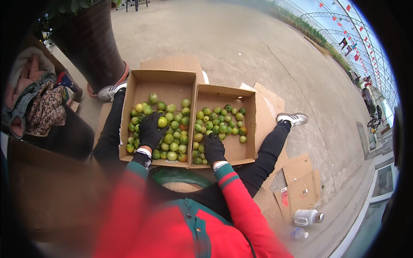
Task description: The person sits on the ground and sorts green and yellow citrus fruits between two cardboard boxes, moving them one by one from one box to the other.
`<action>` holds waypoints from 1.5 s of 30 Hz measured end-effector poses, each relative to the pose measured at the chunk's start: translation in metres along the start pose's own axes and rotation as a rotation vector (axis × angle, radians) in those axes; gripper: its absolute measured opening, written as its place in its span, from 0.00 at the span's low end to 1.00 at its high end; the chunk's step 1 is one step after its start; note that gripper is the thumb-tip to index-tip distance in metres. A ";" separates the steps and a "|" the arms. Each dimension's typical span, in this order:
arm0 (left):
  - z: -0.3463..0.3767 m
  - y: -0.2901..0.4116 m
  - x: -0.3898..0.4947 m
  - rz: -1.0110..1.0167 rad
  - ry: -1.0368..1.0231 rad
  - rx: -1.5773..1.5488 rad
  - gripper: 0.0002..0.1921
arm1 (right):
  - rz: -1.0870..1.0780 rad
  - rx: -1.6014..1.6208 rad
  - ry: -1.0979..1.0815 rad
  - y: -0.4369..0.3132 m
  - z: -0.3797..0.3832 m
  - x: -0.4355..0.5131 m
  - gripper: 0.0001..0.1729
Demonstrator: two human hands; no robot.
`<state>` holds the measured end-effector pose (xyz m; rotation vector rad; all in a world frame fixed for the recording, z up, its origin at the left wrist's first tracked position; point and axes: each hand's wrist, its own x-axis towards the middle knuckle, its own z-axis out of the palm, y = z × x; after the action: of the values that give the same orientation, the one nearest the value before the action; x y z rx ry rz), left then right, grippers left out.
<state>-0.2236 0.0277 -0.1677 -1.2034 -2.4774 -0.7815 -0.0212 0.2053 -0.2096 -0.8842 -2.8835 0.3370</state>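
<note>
Two cardboard boxes stand side by side between my legs. The left cardboard box [161, 76] holds many green tomatoes [168, 138], some tinged orange. In the right cardboard box [238, 151] lie more, mostly smaller green tomatoes [222, 128]. My left hand [151, 130], in a black glove, is over the left box, its fingers around a yellow-green tomato [162, 122]. Also black-gloved, my right hand [214, 149] reaches into the near left part of the right box, fingertips at a green tomato [209, 133]; whether it grips one is hidden.
A large dark plant pot [90, 42] stands at the upper left, near clothes [45, 106] piled in a box. Flattened cardboard [300, 180] lies on the right, with a white jug [306, 217] and a clear plastic bottle [298, 233] close by.
</note>
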 end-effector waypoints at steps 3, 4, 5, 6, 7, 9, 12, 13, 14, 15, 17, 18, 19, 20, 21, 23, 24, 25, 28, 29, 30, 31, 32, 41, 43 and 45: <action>0.006 -0.032 0.012 -0.333 -0.035 -0.114 0.31 | 0.042 -0.028 -0.028 0.003 0.006 0.003 0.22; -0.001 -0.033 0.014 -0.290 -0.046 -0.088 0.32 | 0.058 -0.042 -0.044 0.005 0.008 0.004 0.21; -0.003 -0.029 0.014 -0.238 0.035 -0.079 0.31 | 0.056 -0.048 -0.030 0.009 0.009 0.006 0.21; -0.002 -0.024 0.008 -0.188 0.112 -0.072 0.31 | 0.055 -0.055 -0.021 0.011 0.009 0.005 0.21; -0.001 -0.019 0.000 -0.138 0.190 -0.065 0.30 | 0.070 -0.050 -0.007 0.013 0.010 0.005 0.21; -0.008 0.002 -0.021 -0.023 0.242 -0.155 0.27 | 0.076 -0.040 0.006 0.010 0.011 0.005 0.21; 0.000 0.040 -0.055 0.003 0.088 -0.207 0.29 | 0.109 -0.042 0.010 0.018 0.011 0.003 0.23; -0.001 0.053 -0.064 0.016 0.008 -0.190 0.29 | 0.125 -0.030 0.003 0.020 0.011 0.000 0.23; -0.004 0.063 -0.072 0.080 -0.053 -0.092 0.30 | 0.142 -0.018 -0.004 0.022 0.011 -0.001 0.24; -0.007 0.067 -0.073 0.125 -0.083 -0.100 0.30 | 0.180 0.039 -0.013 0.019 0.005 -0.003 0.25; -0.006 0.070 -0.076 0.209 -0.141 -0.124 0.31 | 0.255 0.141 -0.031 0.012 -0.012 -0.009 0.28; -0.006 0.071 -0.076 0.221 -0.134 -0.134 0.33 | 0.294 0.178 0.032 0.013 -0.016 -0.010 0.27; -0.006 0.072 -0.075 0.206 -0.125 -0.177 0.33 | 0.305 0.311 0.056 0.015 -0.015 -0.011 0.27; -0.006 0.073 -0.075 0.191 -0.117 -0.221 0.34 | 0.316 0.444 0.081 0.017 -0.014 -0.011 0.26; -0.008 0.076 -0.074 0.178 -0.114 -0.265 0.34 | 0.330 0.579 0.105 0.019 -0.013 -0.015 0.26; -0.014 0.082 -0.074 0.195 -0.169 -0.288 0.35 | 0.175 0.874 0.143 0.002 -0.018 -0.029 0.23; -0.017 0.084 -0.073 0.206 -0.195 -0.296 0.35 | 0.115 0.965 0.111 -0.015 -0.023 -0.037 0.22; -0.017 0.084 -0.073 0.161 -0.308 -0.331 0.35 | 0.050 1.058 0.077 -0.027 -0.027 -0.042 0.21; -0.011 0.077 -0.073 0.009 -0.543 -0.464 0.35 | 0.023 1.041 0.071 -0.032 -0.038 -0.045 0.18; -0.002 0.065 -0.076 -0.051 -0.552 -0.529 0.35 | 0.041 1.148 -0.025 -0.027 -0.040 -0.041 0.17; 0.004 0.059 -0.078 -0.109 -0.562 -0.594 0.36 | 0.059 1.253 -0.122 -0.016 -0.041 -0.034 0.17; -0.003 0.067 -0.072 -0.104 -0.525 -0.663 0.36 | 0.083 1.355 -0.214 -0.006 -0.038 -0.030 0.16; -0.009 0.077 -0.068 -0.099 -0.487 -0.732 0.36 | 0.011 1.325 -0.230 0.000 -0.027 -0.029 0.16; 0.009 0.079 -0.082 0.014 -0.353 -0.794 0.35 | 0.017 1.118 -0.049 -0.059 -0.051 -0.053 0.20; 0.022 0.070 -0.082 -0.139 -0.196 -0.944 0.35 | 0.024 0.897 -0.014 -0.057 -0.063 -0.041 0.19; 0.033 0.063 -0.077 -0.417 0.014 -1.091 0.37 | 0.034 0.731 0.106 -0.034 -0.063 -0.024 0.19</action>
<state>-0.1272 0.0296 -0.2088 -0.8613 -2.2804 -2.4195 -0.0091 0.1757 -0.1415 -0.7647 -2.3405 1.1960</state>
